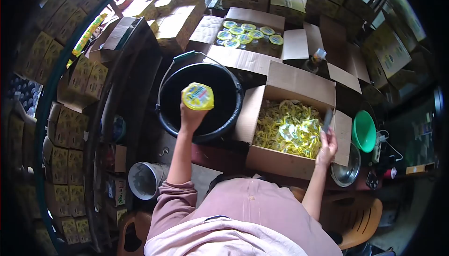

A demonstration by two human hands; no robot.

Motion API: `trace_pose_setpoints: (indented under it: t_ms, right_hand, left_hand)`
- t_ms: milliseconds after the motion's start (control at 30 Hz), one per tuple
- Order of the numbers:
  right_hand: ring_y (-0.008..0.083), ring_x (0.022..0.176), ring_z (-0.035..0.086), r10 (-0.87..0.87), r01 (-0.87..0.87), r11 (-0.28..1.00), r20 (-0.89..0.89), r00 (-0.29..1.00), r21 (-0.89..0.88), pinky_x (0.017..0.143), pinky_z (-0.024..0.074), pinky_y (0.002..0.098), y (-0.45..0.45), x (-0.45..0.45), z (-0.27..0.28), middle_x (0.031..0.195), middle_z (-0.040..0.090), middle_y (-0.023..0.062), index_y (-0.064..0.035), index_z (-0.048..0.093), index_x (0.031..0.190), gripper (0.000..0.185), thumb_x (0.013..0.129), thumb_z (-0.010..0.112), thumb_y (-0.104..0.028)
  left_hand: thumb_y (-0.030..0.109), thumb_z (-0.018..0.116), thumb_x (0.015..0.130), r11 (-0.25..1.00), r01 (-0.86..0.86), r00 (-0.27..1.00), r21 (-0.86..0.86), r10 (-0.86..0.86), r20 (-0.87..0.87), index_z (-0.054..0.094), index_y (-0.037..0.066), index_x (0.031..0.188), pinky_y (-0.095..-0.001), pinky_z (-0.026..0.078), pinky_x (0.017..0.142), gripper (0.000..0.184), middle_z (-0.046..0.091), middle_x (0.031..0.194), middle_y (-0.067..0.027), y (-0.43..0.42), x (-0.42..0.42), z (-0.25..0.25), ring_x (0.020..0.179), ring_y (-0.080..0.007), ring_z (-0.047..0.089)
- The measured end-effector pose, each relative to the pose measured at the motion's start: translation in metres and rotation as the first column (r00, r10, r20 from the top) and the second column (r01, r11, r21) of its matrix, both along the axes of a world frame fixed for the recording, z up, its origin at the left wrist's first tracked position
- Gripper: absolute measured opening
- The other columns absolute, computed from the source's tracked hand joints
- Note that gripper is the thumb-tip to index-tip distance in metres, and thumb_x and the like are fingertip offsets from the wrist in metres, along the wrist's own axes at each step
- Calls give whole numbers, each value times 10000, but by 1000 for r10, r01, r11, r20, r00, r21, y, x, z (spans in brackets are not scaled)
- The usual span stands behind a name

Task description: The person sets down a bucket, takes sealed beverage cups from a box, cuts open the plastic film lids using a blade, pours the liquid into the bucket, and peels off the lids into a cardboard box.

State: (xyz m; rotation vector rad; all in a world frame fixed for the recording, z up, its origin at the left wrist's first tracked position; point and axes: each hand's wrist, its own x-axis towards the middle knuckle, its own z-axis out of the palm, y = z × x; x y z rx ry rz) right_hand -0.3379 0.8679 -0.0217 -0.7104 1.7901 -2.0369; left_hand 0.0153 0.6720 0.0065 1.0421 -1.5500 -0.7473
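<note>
My left hand (191, 119) is wrapped round a sealed cup (198, 96) with a yellow printed lid that reads "Lemon". It holds the cup over the large black bucket (236, 108), whose inside is dark. On the right, my right hand (329, 146) grips a flat, dark, blade-like tool (328, 120); its exact kind is unclear. That hand is by the right wall of an open cardboard box (280, 159). Inside the box lies a heap of yellow plastic trimmings (294, 127).
An open carton (259, 15) of yellow-lidded cups (243, 33) stands behind. A green bowl (364, 131) and a metal bowl (346, 169) sit at right. A clear bottle (318, 57) stands near the cartons. A pale bucket (144, 181) is at lower left. Stacked boxes (70, 162) line the left.
</note>
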Motion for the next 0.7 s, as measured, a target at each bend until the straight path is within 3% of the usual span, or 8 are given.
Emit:
trace_pose_setpoints:
  t_ms: [33,67,100,167,233,400,533,700]
  right_hand:
    - [48,683,501,120,-121,993,-62,991,-9,635,401,186,-21,23,18,766,579,-17,-74,590,1091,321,778,618,-16]
    - [46,671,504,330,-306,942,-215,919,138,625,405,198,-56,69,57,756,590,-19,-102,615,1067,317,763,627,-11]
    - [55,646,508,400,-369,916,-300,866,157,621,411,205,-73,89,64,736,594,-9,-99,640,1025,293,750,629,2]
    - [93,629,535,503,-478,860,-461,731,181,604,423,228,-100,122,83,699,589,53,-64,643,1006,302,717,630,22]
    - [145,605,560,562,-542,814,-523,641,210,580,430,270,-115,154,95,675,576,76,-81,649,993,306,705,626,20]
    - [211,618,513,585,-568,759,-716,380,319,675,372,324,-136,188,103,636,503,62,-112,626,1026,294,741,585,-53]
    - [218,602,502,603,-614,714,-741,294,337,663,365,324,-143,197,98,640,478,73,-90,621,1030,313,731,568,-11]
    - [223,615,505,601,-612,701,-765,232,366,669,365,325,-150,200,90,664,478,90,-49,596,1062,339,729,561,5]
  left_hand:
    - [0,764,575,999,26,999,21,-26,-21,471,31,1058,-272,464,800,566,581,948,-68,0,-1,-4,869,-143,575]
    - [23,777,557,998,42,998,-38,-41,38,462,36,1054,-279,470,792,588,588,935,-80,-4,2,-4,866,-168,586]
    - [47,790,540,993,66,994,-93,-57,97,454,41,1050,-286,476,783,611,596,922,-92,-2,0,-4,863,-193,598]
    - [58,792,544,994,95,992,-45,-91,89,440,45,1062,-291,474,788,627,586,941,-96,-2,-1,-5,883,-208,592]
    - [68,793,547,996,84,990,-34,-80,114,427,46,1076,-297,471,794,644,583,952,-98,4,-2,7,896,-213,588]
    - [101,779,584,988,85,986,-132,-64,153,396,37,1110,-325,460,822,654,552,1022,-127,2,-1,3,960,-260,563]
    - [113,775,598,996,71,994,-45,-67,91,402,31,1116,-327,466,816,644,554,1018,-132,2,-2,-1,951,-265,569]
    - [116,775,605,990,62,990,-124,-46,134,398,28,1108,-319,475,797,635,566,994,-116,3,-3,5,921,-239,585]
